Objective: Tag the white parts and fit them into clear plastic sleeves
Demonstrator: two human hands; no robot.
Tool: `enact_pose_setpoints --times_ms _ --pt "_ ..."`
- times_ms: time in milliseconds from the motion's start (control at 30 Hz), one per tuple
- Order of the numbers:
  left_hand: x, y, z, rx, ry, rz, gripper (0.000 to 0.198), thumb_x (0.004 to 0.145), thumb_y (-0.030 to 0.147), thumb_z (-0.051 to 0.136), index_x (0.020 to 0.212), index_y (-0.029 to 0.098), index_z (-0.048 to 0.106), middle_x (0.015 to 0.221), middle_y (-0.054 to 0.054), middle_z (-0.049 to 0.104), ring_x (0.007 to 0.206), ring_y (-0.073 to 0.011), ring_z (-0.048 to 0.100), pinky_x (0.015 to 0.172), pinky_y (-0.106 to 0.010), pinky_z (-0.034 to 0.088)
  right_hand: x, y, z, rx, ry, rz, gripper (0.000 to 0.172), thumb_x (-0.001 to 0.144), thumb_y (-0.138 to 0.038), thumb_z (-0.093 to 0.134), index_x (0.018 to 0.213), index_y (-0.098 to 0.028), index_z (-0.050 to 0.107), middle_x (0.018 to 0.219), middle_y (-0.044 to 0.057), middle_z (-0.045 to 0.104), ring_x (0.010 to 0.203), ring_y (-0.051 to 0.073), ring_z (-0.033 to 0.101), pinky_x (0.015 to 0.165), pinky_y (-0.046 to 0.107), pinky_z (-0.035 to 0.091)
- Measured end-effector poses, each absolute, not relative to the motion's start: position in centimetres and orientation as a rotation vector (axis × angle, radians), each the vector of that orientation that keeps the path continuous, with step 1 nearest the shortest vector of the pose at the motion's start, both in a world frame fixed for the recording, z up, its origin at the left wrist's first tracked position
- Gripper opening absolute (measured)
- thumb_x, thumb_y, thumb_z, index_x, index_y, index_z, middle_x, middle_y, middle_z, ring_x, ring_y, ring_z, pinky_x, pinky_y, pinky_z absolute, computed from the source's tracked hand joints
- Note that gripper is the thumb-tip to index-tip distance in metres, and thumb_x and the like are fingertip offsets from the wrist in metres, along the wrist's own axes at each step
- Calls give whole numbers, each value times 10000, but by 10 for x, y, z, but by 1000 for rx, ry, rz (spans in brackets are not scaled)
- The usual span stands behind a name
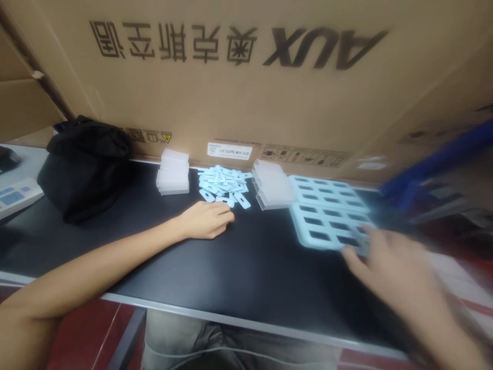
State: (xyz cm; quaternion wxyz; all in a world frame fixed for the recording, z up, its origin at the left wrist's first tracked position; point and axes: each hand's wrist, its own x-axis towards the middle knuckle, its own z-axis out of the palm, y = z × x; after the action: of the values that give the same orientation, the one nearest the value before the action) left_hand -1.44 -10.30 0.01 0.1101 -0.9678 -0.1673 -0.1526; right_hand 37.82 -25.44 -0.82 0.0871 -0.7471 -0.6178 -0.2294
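Note:
My left hand [208, 220] rests on the dark tabletop with its fingers curled together, right at the front edge of a pile of small light-blue pieces with oblong slots [223, 182]. Whatever the fingers may hold is hidden. On the right, my right hand [396, 264] is smeared by motion over the near right corner of a light-blue tray with rectangular openings [304, 239]. Its thumb and fingertips overlap that corner; a grip cannot be made out. A second tray of the same kind [327, 191] lies directly behind.
Stacked translucent plastic cases stand left [173, 174] and right [271, 185] of the pile. A black bag [87, 164] sits at the left near a white device with blue keys [19, 198]. A large cardboard box [231, 97] walls off the back. A blue bar [442, 159] slants at the right.

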Motion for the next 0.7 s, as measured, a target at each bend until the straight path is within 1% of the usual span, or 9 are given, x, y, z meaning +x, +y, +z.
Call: enact_pose_setpoints --times_ms 100,200,267,367,500,567,633,700 --pt "-15 -103 0 -2818 -458 -463 145 1014 220 476 1017 189 618 943 -43 676 826 -161 641 585 -251 405 359 -244 -4 -2250 -1928 -676 502 968 -404 369 1332 -155 606 1144 269 627 1005 454 598 790 578 548" --pt "-15 -103 0 -2815 -429 -472 137 1008 210 481 1001 183 615 940 -46 668 802 -156 629 592 -250 405 350 -237 1 -2216 -1953 -678 433 942 -327 411 1284 -183 633 1136 234 633 997 429 614 795 575 551" --pt "-14 -102 -1 -2818 -399 -487 134 1004 199 482 992 180 614 934 -45 666 814 -157 626 607 -251 410 347 -232 4 -2206 -1931 -673 437 949 -322 399 1287 -178 636 1126 226 634 1015 434 615 799 587 549" --pt "-13 -100 -1 -2803 -342 -518 143 997 190 481 945 178 614 871 -33 656 801 -158 611 604 -262 397 342 -223 10 -2227 -1905 -633 477 990 -388 371 1288 -135 645 1129 250 638 1050 457 607 814 608 537" --pt "-12 -100 1 -2780 -292 -557 171 990 197 487 868 180 606 780 -18 633 737 -156 572 580 -289 367 346 -200 14 -2215 -1909 -555 570 1019 -461 350 1344 -81 625 1232 293 629 1141 472 574 886 609 498" --pt "-12 -100 2 -2787 -287 -562 173 988 196 492 859 178 606 764 -19 627 732 -158 566 579 -290 361 357 -183 12 -2216 -1919 -512 579 1029 -449 336 1388 -81 603 1311 290 613 1185 454 552 934 582 468" --pt "-12 -100 2 -2800 -291 -545 169 986 193 494 867 176 613 770 -23 628 737 -159 568 576 -286 355 372 -165 6 -2203 -1978 -464 579 1031 -401 318 1428 -66 573 1386 291 582 1228 430 520 988 555 423" --pt "-12 -101 3 -2804 -319 -526 170 987 193 491 881 175 622 790 -29 637 743 -160 573 575 -282 354 388 -148 -1 -2140 -2070 -389 568 1012 -346 331 1436 -51 568 1411 297 568 1238 409 497 1017 538 382"
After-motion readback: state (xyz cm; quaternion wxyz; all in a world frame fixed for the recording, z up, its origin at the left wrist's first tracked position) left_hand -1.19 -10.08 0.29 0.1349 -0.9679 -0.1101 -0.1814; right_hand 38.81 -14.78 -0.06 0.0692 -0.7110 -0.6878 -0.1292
